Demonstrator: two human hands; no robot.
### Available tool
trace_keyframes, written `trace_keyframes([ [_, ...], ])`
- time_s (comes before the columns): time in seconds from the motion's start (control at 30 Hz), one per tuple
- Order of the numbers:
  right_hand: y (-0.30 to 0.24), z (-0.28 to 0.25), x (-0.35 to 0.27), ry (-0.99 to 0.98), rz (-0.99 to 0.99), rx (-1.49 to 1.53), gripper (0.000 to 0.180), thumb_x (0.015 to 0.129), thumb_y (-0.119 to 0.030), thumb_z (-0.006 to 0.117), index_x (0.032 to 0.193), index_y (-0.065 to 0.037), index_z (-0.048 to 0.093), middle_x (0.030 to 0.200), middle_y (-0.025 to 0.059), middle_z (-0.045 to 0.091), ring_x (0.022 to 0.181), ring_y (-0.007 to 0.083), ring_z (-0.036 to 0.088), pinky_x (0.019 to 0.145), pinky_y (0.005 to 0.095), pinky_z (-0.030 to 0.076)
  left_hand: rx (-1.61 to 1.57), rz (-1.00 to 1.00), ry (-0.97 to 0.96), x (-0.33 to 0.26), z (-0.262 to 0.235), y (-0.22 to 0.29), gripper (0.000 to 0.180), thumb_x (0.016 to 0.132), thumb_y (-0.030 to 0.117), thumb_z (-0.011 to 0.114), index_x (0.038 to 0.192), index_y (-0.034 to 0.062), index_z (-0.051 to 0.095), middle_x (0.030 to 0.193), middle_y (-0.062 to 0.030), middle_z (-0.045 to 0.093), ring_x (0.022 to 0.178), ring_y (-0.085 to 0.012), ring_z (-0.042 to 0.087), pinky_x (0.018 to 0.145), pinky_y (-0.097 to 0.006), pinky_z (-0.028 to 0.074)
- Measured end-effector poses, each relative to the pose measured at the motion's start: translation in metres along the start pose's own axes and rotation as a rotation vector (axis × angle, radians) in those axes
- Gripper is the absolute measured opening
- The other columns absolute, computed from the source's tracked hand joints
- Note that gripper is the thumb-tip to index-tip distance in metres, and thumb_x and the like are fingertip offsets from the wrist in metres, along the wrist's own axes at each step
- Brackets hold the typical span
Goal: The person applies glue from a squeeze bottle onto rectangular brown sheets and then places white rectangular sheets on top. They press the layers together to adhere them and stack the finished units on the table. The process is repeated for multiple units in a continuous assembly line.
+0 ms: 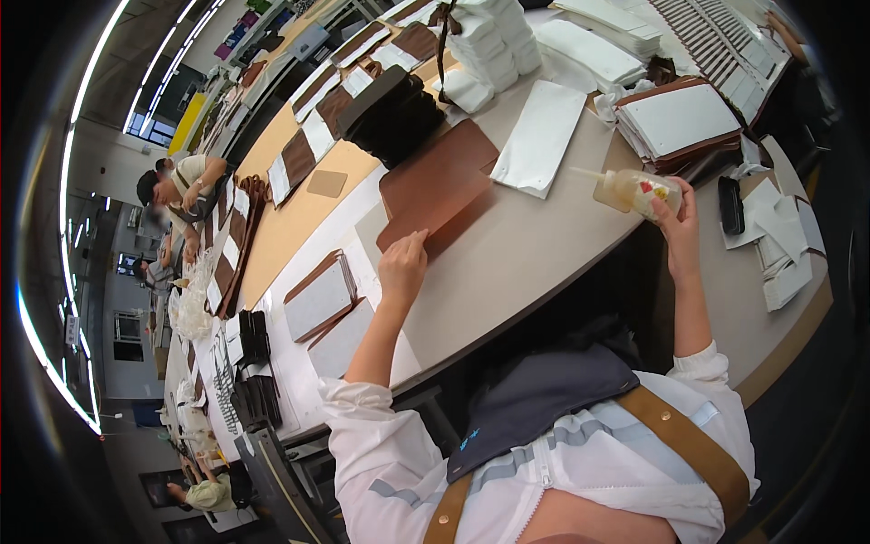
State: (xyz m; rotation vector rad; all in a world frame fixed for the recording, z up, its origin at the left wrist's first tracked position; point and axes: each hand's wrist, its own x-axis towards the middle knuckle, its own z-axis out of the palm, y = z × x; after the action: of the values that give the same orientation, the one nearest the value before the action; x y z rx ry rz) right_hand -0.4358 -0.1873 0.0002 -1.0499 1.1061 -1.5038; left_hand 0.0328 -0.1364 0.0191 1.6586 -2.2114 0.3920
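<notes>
table (507, 272), black stack (385, 118) near brown sheet (437, 214)

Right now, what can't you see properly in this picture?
In the head view:
Left hand: palm turned away, hidden by its own back.
Right hand: some fingers hidden behind the bottle.
Brown sheet: right edge blurred.
Person at far right: mostly lost in the dark lens rim.

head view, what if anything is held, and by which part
The right hand holds the squeeze bottle by its base end, opposite the nozzle. The left hand touches the brown sheet at its near edge; whether it grips is unclear.
</notes>
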Motion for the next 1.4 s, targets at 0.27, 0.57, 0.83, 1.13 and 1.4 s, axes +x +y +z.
trace_keyframes([
  [0.27, -0.024, 0.028, 0.014, 0.017, -0.059, 0.092, 0.059, 0.091, -0.027, 0.079, 0.136, -0.004, 0.049, 0.123, 0.0051, 0.060, 0.111, 0.0120, 0.059, 0.097, 0.0270, 0.048, -0.281, 0.011, 0.020, -0.072, -0.016, 0.082, 0.036, 0.085, -0.006, 0.060, 0.118, 0.0051, 0.068, 0.121, -0.0086, 0.072, 0.114, -0.0258, 0.069, 0.096, -0.037, 0.056],
  [0.57, -0.019, 0.076, -0.002, -0.032, -0.122, -0.014, 0.057, 0.087, -0.025, 0.083, 0.126, -0.001, 0.048, 0.114, 0.0054, 0.057, 0.105, 0.0114, 0.055, 0.093, 0.0266, 0.049, -0.292, -0.067, -0.068, -0.086, -0.012, 0.121, 0.045, 0.086, -0.002, 0.063, 0.131, 0.0036, 0.063, 0.138, -0.0118, 0.062, 0.132, -0.0308, 0.056, 0.106, -0.042, 0.050],
  [0.83, 0.004, 0.104, -0.018, 0.016, -0.209, -0.151, 0.061, 0.086, -0.027, 0.084, 0.126, -0.001, 0.047, 0.117, 0.0062, 0.052, 0.108, 0.0136, 0.053, 0.096, 0.0278, 0.047, -0.343, -0.043, -0.330, -0.091, -0.026, 0.121, 0.080, 0.088, 0.041, 0.068, 0.152, 0.0045, 0.039, 0.160, -0.0130, 0.036, 0.149, -0.0336, 0.031, 0.122, -0.048, 0.027],
  [1.13, 0.012, 0.111, -0.020, 0.054, -0.255, -0.284, 0.059, 0.087, -0.026, 0.084, 0.126, -0.001, 0.048, 0.117, 0.0069, 0.052, 0.110, 0.0159, 0.053, 0.098, 0.0296, 0.045, -0.333, -0.026, -0.382, -0.089, -0.031, 0.120, 0.077, 0.089, 0.045, 0.066, 0.151, 0.0049, 0.043, 0.161, -0.0119, 0.036, 0.151, -0.0324, 0.027, 0.124, -0.048, 0.023],
  [1.4, 0.015, 0.111, -0.021, 0.055, -0.248, -0.269, 0.056, 0.089, -0.025, 0.082, 0.126, -0.001, 0.048, 0.117, 0.0072, 0.052, 0.110, 0.0158, 0.053, 0.098, 0.0293, 0.045, -0.949, -0.496, -0.011, -0.117, -0.025, 0.101, 0.024, 0.098, 0.016, 0.062, 0.118, 0.0057, 0.071, 0.122, -0.0121, 0.070, 0.106, -0.0259, 0.068, 0.095, -0.039, 0.050],
])
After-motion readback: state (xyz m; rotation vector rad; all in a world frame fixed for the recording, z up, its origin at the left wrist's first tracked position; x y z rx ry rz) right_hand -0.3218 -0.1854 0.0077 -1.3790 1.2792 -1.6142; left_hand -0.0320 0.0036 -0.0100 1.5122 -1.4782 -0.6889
